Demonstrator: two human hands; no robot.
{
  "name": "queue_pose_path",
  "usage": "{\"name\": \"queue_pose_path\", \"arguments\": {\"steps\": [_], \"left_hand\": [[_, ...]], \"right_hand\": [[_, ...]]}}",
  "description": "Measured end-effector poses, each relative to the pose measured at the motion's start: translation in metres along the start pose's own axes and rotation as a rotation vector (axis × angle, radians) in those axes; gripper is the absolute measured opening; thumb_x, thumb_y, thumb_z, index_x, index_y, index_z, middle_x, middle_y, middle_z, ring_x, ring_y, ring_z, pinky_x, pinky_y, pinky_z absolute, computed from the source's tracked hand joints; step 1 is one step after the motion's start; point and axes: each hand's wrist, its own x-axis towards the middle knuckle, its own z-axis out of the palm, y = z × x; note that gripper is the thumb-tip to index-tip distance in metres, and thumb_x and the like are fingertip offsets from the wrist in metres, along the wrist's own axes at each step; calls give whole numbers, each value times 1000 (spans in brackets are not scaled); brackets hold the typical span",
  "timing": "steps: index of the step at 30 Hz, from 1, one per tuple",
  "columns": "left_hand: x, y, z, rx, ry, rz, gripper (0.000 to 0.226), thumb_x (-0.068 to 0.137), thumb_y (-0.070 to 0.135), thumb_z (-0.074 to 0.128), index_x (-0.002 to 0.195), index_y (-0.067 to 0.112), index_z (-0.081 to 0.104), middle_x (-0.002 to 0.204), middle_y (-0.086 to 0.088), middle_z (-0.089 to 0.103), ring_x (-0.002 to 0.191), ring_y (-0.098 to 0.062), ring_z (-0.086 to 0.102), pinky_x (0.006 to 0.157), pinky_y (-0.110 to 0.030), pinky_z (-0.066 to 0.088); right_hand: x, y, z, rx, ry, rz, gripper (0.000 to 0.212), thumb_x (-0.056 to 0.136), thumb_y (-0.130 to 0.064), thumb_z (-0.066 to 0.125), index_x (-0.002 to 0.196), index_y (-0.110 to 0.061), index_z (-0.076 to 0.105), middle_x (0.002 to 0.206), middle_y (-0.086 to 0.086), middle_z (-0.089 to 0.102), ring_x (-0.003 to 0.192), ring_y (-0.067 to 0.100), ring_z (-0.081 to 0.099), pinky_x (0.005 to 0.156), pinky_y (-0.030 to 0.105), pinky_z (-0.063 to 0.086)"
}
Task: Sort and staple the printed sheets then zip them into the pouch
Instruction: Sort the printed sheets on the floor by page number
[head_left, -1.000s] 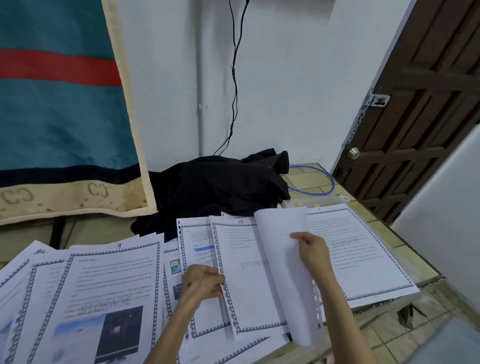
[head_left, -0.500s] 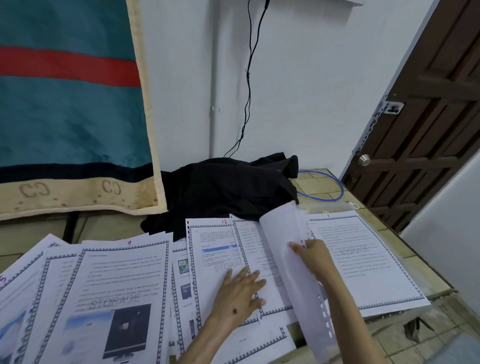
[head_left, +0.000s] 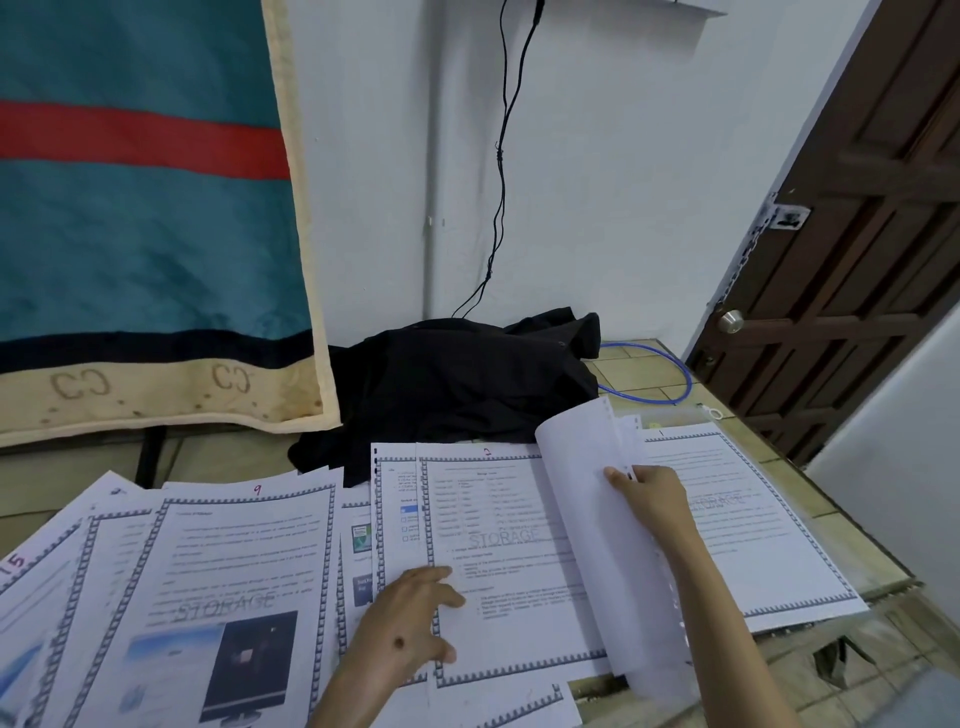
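Head view, the only one we have. We count two hands. The left hand (head_left: 410, 623) lies on the sheet marked 2 (head_left: 498, 525) at its left border, fingers loosely bent and spread, gripping nothing that we can see. The right hand (head_left: 649, 493) pinches a lifted batch of sheets (head_left: 587, 478), turned up and curling so its blank back faces us; we cannot count the sheets in it.

Printed sheets cover the tiled tabletop (head_left: 644, 374). We read four handwritten numbers: 1 on the sheet at far right (head_left: 753, 535), 2 at centre, 9 on the sheet left of centre (head_left: 234, 582), 15 at the left edge (head_left: 15, 564). More sheets lie overlapped between and under these; the total we cannot tell.

One clear pouch (head_left: 675, 415) lies past the sheet marked 1, mostly hidden. One black cloth (head_left: 457, 379) is bunched against the wall, one blue cable (head_left: 670, 369) looped beside it. One teal hanging (head_left: 140, 208) at left, one wooden door (head_left: 857, 234) at right.
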Motion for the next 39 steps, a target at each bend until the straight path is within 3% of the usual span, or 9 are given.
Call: {"name": "queue_pose_path", "arguments": {"steps": [7,9,12,15,19,23,27,31,39], "left_hand": [[-8,-10,-6,-361,225,-191,50,88,21,64,135,21,46,146,0,35,133,-15,36,110,-26,26],[0,-8,-8,-566,310,-310,51,89,18,62,136,17,43,140,-7,44,120,-19,49,102,-28,40],[18,-3,-14,-836,329,-440,53,89,12,61,137,12,39,133,-10,50,110,-24,55,96,-34,48],[31,1,-18,-873,325,-535,54,89,13,60,138,9,37,129,-11,52,105,-24,56,91,-34,49],[37,4,-17,-714,315,-491,23,88,14,60,111,11,61,114,-8,62,96,-20,59,82,-25,47],[39,-2,-12,-813,388,-474,30,83,12,68,111,4,64,110,-8,68,97,-23,64,88,-33,53],[29,-8,-20,-979,456,-505,24,71,3,79,92,2,67,85,-8,70,81,-23,68,70,-28,57],[12,-17,-32,-989,536,-510,20,68,5,81,79,10,65,77,-5,70,72,-18,68,56,-20,56],[1,-28,-47,-897,537,-528,40,73,10,78,109,10,62,108,-9,66,91,-24,63,89,-36,51]], "right_hand": [[-23,-25,38,-189,-278,-179,47,99,-25,45,55,-18,27,58,1,35,52,13,33,50,21,23],[-41,-28,62,-231,-495,-203,34,100,-42,35,81,-23,57,96,8,60,90,19,57,78,28,42],[-56,-19,94,-384,-605,-204,57,92,-64,16,146,-46,17,160,1,-3,146,34,1,112,61,3],[-57,-5,109,-405,-561,-281,62,86,-72,13,141,-55,-12,150,-5,-35,145,31,-14,107,64,-12],[-55,8,107,-181,-539,-285,90,53,-97,-1,130,-58,-29,155,-8,-22,146,21,-8,108,56,-20],[-56,22,112,-436,-478,-341,73,79,-72,-7,146,-43,-7,156,-4,-15,146,17,-13,113,49,-16],[-68,24,131,-572,-335,-388,102,58,-62,-29,150,-31,2,153,-6,-20,144,14,-18,112,46,-17],[-69,18,144,-555,-297,-330,90,72,-64,-27,150,-32,5,159,-1,-8,146,18,-13,112,48,-15],[-63,18,142,-592,-290,-280,52,100,-42,13,150,-32,7,160,1,-5,147,19,-10,114,50,-10]]}}
